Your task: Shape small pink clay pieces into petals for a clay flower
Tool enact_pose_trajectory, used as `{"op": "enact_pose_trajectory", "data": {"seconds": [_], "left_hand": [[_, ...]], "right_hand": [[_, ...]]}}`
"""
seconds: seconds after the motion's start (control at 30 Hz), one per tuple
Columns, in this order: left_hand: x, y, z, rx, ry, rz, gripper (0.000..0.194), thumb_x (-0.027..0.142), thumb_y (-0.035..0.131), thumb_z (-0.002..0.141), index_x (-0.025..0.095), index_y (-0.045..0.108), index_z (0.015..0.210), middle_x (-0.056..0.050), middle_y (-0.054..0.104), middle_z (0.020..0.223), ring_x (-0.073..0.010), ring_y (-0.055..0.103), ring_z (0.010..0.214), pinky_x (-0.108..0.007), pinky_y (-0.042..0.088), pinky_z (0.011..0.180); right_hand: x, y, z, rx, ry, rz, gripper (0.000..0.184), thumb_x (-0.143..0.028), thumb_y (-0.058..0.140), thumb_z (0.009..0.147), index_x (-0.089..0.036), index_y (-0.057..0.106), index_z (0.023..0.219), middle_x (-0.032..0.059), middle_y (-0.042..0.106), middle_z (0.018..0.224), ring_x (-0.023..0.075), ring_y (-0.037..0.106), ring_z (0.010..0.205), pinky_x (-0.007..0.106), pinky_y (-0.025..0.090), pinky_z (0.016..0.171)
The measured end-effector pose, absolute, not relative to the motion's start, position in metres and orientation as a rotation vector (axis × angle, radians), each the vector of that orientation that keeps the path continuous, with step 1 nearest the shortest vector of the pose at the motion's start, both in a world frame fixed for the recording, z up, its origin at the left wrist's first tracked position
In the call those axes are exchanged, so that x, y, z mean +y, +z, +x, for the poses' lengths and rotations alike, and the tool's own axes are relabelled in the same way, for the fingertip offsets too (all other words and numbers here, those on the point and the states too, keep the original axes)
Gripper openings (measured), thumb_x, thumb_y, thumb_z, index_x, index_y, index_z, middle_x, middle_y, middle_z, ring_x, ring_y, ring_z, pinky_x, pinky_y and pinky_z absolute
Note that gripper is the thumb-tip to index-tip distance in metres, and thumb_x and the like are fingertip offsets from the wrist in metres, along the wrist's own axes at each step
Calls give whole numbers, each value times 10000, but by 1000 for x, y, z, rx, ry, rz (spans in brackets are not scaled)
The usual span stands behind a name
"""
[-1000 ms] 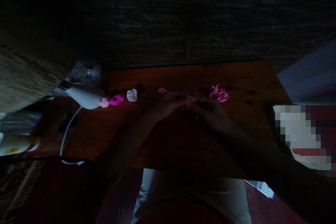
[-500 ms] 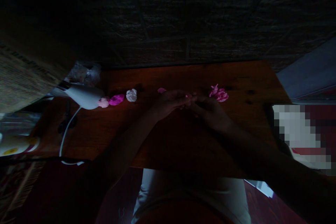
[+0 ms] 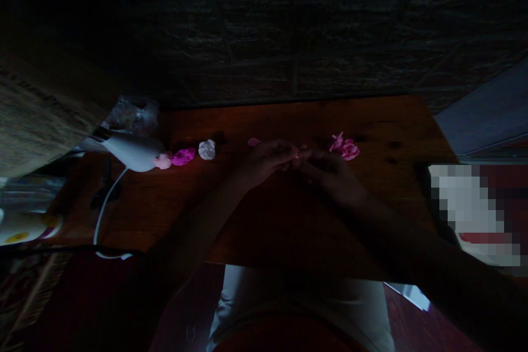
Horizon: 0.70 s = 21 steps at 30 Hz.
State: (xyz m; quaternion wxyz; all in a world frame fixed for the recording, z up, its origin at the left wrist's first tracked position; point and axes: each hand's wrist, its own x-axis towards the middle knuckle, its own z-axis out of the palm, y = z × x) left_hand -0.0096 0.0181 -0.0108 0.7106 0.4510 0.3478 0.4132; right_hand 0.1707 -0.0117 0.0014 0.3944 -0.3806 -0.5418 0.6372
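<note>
My left hand (image 3: 264,163) and my right hand (image 3: 332,173) meet over the middle of the table, fingertips pinched together. Between them shows a small bit of pink modelling clay (image 3: 296,154), mostly hidden by the fingers. Just behind my left hand lies a flat pink clay piece (image 3: 254,142). Beyond my right fingers sits a pink clay shape with petal-like folds (image 3: 348,149). Off to the left, a white clay lump (image 3: 207,149), a magenta lump (image 3: 183,157) and a pale pink lump (image 3: 163,160) stand in a row.
A white lamp-like object (image 3: 134,151) with a cable (image 3: 101,217) lies at the left, by crumpled clear plastic (image 3: 134,113). Scissors-like dark handles (image 3: 105,195) rest near it. A brick-patterned wall (image 3: 264,33) borders the wooden table (image 3: 313,236). The scene is very dim.
My fingertips shift slightly around the small pink clay bit, and my left fingers turn a little. The lumps on the table stay where they were.
</note>
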Motion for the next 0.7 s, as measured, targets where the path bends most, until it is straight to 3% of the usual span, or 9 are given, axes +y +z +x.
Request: {"op": "enact_pose_trajectory", "data": {"seconds": [0.4, 0.7], "left_hand": [[18, -11, -11, 763, 880, 1020, 424, 480, 850, 707, 151, 765, 961, -37, 687, 810, -110, 568, 706, -260, 411, 656], [18, -9, -11, 771, 902, 1012, 401, 476, 876, 675, 158, 738, 879, -28, 699, 815, -109, 601, 707, -240, 432, 639]], "right_hand": [[-10, 2, 171, -1475, 1536, -942, 365, -548, 692, 878, -187, 742, 862, 19, 688, 809, 93, 512, 603, 226, 415, 534], [-11, 1, 169, -1388, 1576, -939, 321, -513, 730, 857, -193, 757, 886, 4, 679, 786, 86, 492, 591, 226, 405, 530]]}}
